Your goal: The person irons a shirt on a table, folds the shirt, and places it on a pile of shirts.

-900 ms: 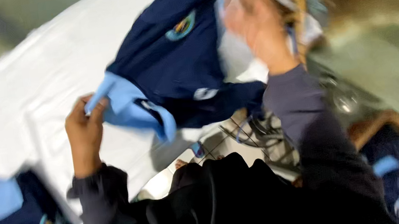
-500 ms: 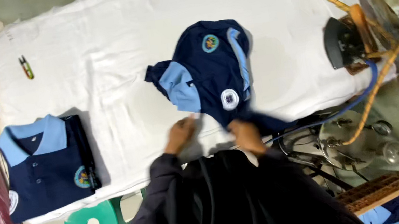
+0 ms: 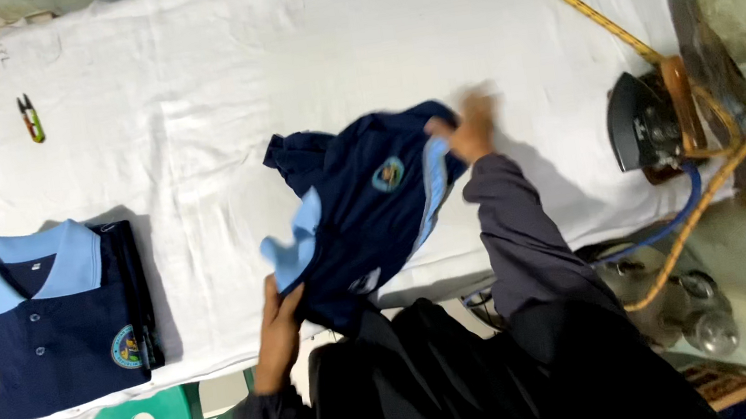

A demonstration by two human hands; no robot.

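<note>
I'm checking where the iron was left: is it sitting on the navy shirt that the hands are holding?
No, the iron rests at the right end of the white padded table, apart from the navy shirt held by both hands.

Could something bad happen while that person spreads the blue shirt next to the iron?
Maybe. The right hand holds the dark blue polo shirt with a light blue collar not far from the dark metal iron; if the iron is hot, a wide sweep might touch it. The left hand grips the shirt at the edge of the white padded table, so the shirt could slide off. The blue hose and yellow rope could catch a sleeve.
</note>
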